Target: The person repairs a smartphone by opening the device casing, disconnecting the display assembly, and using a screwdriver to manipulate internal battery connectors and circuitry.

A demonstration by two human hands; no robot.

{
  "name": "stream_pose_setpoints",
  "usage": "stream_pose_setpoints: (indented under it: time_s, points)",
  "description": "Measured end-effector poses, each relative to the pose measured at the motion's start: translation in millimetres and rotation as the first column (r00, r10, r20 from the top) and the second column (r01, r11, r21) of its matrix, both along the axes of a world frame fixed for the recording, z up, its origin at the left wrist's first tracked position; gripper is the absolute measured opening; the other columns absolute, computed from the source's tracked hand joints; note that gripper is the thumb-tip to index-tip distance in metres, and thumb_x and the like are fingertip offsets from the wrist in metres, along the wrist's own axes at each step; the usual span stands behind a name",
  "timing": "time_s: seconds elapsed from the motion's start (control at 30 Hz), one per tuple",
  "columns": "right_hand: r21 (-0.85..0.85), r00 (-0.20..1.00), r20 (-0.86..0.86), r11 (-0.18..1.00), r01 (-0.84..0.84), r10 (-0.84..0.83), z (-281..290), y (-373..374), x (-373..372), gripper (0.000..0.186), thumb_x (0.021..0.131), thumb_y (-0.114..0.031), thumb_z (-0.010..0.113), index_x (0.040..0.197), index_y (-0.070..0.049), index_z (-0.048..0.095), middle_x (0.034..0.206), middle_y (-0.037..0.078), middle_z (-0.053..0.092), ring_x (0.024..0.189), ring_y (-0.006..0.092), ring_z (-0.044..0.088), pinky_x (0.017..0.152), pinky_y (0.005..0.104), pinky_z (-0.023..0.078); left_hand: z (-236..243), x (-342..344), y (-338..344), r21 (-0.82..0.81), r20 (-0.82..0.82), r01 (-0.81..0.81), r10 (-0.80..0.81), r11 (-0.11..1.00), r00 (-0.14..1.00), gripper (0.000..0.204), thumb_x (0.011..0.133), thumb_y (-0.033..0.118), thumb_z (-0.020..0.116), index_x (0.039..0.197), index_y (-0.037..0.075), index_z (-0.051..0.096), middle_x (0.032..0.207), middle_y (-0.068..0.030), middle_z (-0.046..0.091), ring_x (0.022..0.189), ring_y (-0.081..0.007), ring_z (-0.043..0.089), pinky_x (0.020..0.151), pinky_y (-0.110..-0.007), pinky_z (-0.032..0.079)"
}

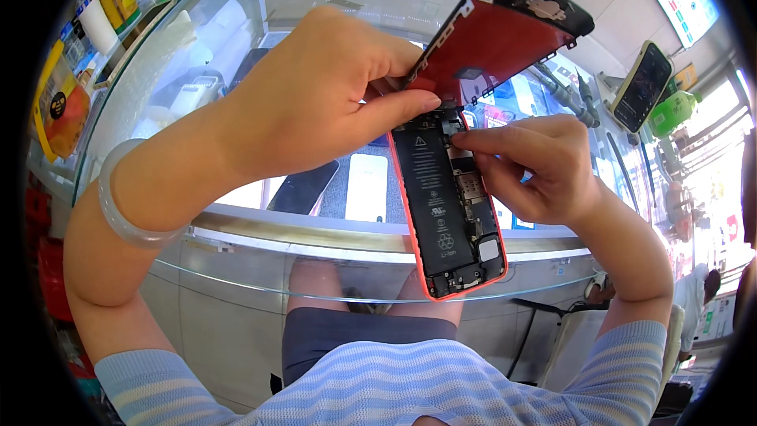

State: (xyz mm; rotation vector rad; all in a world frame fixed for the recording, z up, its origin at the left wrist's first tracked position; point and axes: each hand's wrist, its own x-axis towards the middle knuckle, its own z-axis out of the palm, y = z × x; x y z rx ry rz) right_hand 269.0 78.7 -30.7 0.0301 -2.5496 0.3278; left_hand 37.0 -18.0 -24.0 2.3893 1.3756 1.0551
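Observation:
An opened smartphone with a red-orange frame [405, 213] is in front of me; its long black battery [430, 189] and the circuit board beside it lie bare. Its screen panel [493, 43] is tilted up at the top end, red backing toward me. My left hand [347, 87] grips the phone where panel and body meet, thumb across the top edge, other fingers partly hidden behind the panel. My right hand [536, 162] is closed, its index fingertip against the parts at the upper right of the body. Whatever lies under that fingertip is hidden.
Beneath the phone is a glass display counter [260, 229] with several phones inside, a white one [367, 188] among them. Another phone [643, 87] stands upright at the right, by a green bottle [672, 113]. Packages and a paper roll [96, 28] stand at far left.

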Motion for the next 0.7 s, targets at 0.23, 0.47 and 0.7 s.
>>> stream_pose_setpoints:
  time_s: [0.23, 0.47, 0.7]
  points:
    - [-0.063, 0.993, 0.096, 0.995, 0.077, -0.071, 5.1, -7.8, 1.8, 0.017, 0.075, 0.0, 0.064, 0.09, -0.004, 0.07, 0.056, 0.008, 0.06, 0.043, 0.0195, 0.058, 0.042, 0.029, 0.043, -1.0, 1.3, 0.0, -0.006, 0.013, 0.008, -0.008, 1.0, 1.0, 0.011, 0.086, 0.004, 0.066, 0.092, -0.005, 0.069, 0.076, -0.0122, 0.07, 0.065, -0.0131, 0.065, 0.062, -0.025, 0.053]
    - [-0.196, 0.966, 0.247, 0.972, 0.127, -0.077, 17.5, -9.8, 4.0, 0.015, 0.079, -0.001, 0.064, 0.093, -0.002, 0.07, 0.056, 0.011, 0.061, 0.045, 0.0231, 0.059, 0.044, 0.0302, 0.043, -2.2, 2.9, 1.7, -0.007, 0.006, -0.021, 0.021, 1.0, 1.0, 0.012, 0.086, 0.006, 0.067, 0.09, -0.005, 0.069, 0.074, -0.0119, 0.069, 0.064, -0.0137, 0.065, 0.061, -0.026, 0.052]
    - [-0.327, 0.974, 0.224, 0.938, 0.117, -0.043, 13.8, 3.0, 1.0, 0.014, 0.08, -0.004, 0.063, 0.092, -0.004, 0.071, 0.054, 0.007, 0.059, 0.044, 0.0164, 0.055, 0.046, 0.0276, 0.042, 5.6, 9.1, -0.9, -0.018, 0.035, -0.057, 0.058, 0.998, 0.998, 0.012, 0.085, 0.008, 0.069, 0.087, -0.004, 0.069, 0.072, -0.0117, 0.068, 0.059, -0.0132, 0.062, 0.056, -0.025, 0.048]
